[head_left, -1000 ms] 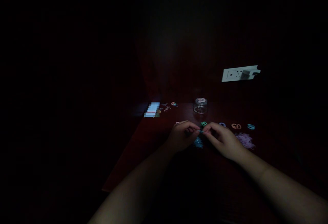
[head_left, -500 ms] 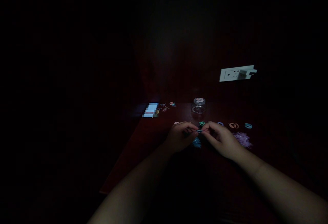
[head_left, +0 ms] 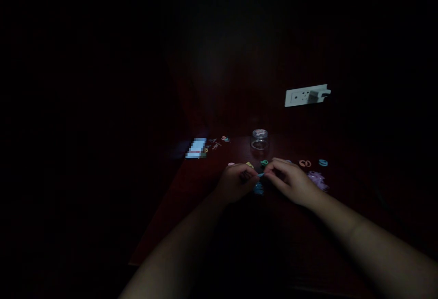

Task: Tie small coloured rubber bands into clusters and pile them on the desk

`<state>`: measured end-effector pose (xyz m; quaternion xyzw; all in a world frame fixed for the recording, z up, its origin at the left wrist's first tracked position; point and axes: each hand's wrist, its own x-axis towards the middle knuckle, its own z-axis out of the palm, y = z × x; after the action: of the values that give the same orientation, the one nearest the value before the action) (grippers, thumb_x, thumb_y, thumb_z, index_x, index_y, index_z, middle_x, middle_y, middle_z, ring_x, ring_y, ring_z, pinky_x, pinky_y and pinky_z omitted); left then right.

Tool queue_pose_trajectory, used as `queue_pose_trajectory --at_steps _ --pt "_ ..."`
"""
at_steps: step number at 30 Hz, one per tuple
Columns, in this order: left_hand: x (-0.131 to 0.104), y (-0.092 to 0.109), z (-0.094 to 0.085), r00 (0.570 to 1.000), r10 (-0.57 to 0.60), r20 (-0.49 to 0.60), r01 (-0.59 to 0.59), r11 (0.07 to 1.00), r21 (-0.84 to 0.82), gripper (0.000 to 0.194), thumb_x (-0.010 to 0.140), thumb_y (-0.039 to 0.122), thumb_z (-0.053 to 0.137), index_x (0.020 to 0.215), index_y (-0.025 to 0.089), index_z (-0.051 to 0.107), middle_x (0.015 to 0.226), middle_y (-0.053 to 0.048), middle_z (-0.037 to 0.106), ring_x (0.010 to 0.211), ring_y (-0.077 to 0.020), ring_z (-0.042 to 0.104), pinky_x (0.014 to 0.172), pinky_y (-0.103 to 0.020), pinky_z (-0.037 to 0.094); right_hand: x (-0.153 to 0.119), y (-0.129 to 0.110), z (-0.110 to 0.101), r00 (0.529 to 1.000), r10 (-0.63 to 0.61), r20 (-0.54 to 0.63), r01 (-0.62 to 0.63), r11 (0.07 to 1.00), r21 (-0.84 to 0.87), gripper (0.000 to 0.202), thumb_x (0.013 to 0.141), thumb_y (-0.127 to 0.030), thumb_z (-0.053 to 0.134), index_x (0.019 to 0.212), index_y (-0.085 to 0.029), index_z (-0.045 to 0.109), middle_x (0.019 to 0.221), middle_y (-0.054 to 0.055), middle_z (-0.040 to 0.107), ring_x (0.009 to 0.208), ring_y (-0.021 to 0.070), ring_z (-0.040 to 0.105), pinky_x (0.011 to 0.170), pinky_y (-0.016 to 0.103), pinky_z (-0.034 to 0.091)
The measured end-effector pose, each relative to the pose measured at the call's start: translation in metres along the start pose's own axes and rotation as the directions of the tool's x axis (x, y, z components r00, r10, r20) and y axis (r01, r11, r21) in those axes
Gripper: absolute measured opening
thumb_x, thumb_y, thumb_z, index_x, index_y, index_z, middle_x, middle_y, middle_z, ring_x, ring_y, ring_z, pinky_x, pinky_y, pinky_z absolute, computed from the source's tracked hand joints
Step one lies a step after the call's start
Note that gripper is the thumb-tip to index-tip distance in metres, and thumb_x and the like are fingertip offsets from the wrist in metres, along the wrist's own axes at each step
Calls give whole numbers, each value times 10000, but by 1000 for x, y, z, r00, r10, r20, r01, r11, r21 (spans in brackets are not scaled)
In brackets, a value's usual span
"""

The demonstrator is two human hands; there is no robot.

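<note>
Head view: dark wall [head_left: 226, 75], reddish table [head_left: 188, 183]; left hand [head_left: 237, 182], right hand [head_left: 290, 181] pinch blue strip [head_left: 260, 175].

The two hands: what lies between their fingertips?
In the head view, a thin light-blue piece spans the gap from the left hand to the right hand, its exact shape unclear.

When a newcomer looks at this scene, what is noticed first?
Probably the bright, pixelated screen at the back left of the table, then the white wall socket higher on the right. In front of the jar, the left hand and right hand hold a blue band.
</note>
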<state>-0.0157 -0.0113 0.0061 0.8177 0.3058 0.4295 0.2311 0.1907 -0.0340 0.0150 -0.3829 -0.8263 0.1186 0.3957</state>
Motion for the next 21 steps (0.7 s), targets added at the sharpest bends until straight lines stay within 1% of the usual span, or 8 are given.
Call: queue_pose_trajectory --at_steps 3,6,9,12,14,15,17,21 --pt "0 -1 -1 1000 -4 -25 4 1000 21 148 821 279 646 746 153 667 663 -11 657 593 -104 570 617 -224 461 2 5 -13 998 5 -61 -7 1000 -29 154 935 -275 509 836 -202 602 805 39 601 756 177 576 699 307 458" --pt "0 -5 -1 997 -52 -49 53 998 28 148 824 285 641 757 156 667 701 -17 668 609 -107 579 604 -218 465 0 28 -41 970 88 -226 -111 990 -91 154 909 -325 548 849 -205 624 867 62 639 813 201 604 713 320 477" --pt "-1 -10 -1 995 -91 -50 93 995 36 139 825 287 638 779 160 671 735 -21 678 642 -113 595 611 -214 476 -12 65 -74 902 287 -323 -348 925 -151 167 852 -362 602 829 -204 650 879 74 681 824 222 628 718 337 491" --pt "-2 -13 -3 994 -95 -55 98 993 60 129 827 283 632 789 166 672 731 -15 675 643 -115 598 614 -216 482 -33 100 -97 771 546 -326 -608 784 -124 158 804 -345 630 802 -190 660 806 74 711 722 208 648 631 311 494" --pt "-2 -13 -4 995 -90 -50 94 993 76 123 823 282 634 788 170 671 731 -13 674 642 -117 598 614 -219 485 -46 115 -103 676 651 -345 -711 699 -74 170 811 -344 610 818 -183 663 761 74 718 651 191 644 564 287 479" --pt "-2 -14 -5 995 -86 -42 89 993 83 124 824 284 633 786 172 671 725 -12 672 640 -118 598 613 -219 485 -50 120 -104 657 675 -335 -731 680 -63 174 812 -342 606 821 -179 664 747 73 720 629 183 639 546 277 472" --pt "-1 -13 -6 996 -77 -34 80 993 92 127 822 284 630 776 172 669 710 -10 665 633 -119 595 606 -218 483 -54 126 -101 642 686 -342 -744 665 -64 174 805 -338 607 820 -176 669 740 64 721 613 172 632 537 265 464" --pt "-1 -11 -7 994 -89 -57 95 989 110 128 820 281 625 777 170 671 705 -12 663 629 -117 591 597 -214 480 -53 133 -93 646 677 -352 -745 659 -101 167 776 -332 626 788 -173 678 727 53 712 627 166 623 559 261 449"
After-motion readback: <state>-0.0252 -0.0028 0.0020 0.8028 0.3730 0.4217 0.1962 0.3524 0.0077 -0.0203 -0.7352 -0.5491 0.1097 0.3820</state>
